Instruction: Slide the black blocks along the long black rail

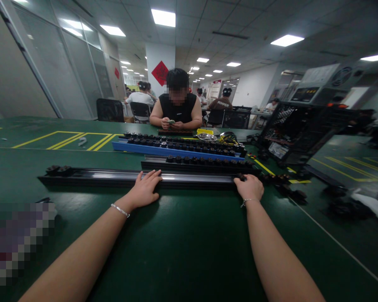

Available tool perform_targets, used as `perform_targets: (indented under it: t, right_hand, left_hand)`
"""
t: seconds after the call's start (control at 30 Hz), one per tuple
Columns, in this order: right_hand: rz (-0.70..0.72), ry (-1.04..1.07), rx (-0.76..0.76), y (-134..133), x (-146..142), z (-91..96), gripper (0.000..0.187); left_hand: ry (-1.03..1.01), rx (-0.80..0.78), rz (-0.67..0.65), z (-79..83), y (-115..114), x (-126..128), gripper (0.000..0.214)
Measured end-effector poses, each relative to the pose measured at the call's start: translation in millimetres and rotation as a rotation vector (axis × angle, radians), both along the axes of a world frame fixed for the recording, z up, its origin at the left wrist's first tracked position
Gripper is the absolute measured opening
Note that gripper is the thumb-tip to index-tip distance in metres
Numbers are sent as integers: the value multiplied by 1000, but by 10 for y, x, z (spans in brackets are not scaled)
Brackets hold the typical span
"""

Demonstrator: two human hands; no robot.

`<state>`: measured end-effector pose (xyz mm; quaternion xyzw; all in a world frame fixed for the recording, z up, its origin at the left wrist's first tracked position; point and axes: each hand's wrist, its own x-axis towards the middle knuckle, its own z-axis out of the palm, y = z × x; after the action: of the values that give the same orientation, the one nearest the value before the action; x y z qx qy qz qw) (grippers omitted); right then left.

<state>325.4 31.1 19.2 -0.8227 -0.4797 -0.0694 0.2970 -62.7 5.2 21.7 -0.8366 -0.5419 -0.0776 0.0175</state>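
Observation:
A long black channel-shaped rail (192, 179) with a shiny inner strip lies across the green table in front of me. My left hand (146, 188) rests on its near edge around the middle, fingers spread. At the right end, my right hand (251, 187) has its fingers closed on a small black part (241, 178), mostly covered by the fingers. Two similar small black parts (59, 169) sit in the rail's left end. Just behind lies a shorter black rail (201, 163) carrying a row of such parts.
Behind the rails is a blue rail (176, 148) with black parts. An open black computer case (283, 130) stands at the right, near loose black parts (297, 195). Across the table (189, 243) sits a person (179, 107) holding a small object. A blurred-out item (15, 243) lies at left.

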Motion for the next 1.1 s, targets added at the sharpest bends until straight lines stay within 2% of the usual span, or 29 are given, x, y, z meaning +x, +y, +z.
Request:
perform_targets:
  t: [0.33, 1.1]
  right_hand:
    - [-5, 55, 16, 16, 190, -51, 44]
    - [-52, 162, 33, 11, 260, -54, 45]
  left_hand:
    - [11, -24, 21, 68, -54, 39, 54]
    - [-3, -9, 17, 49, -33, 24, 52]
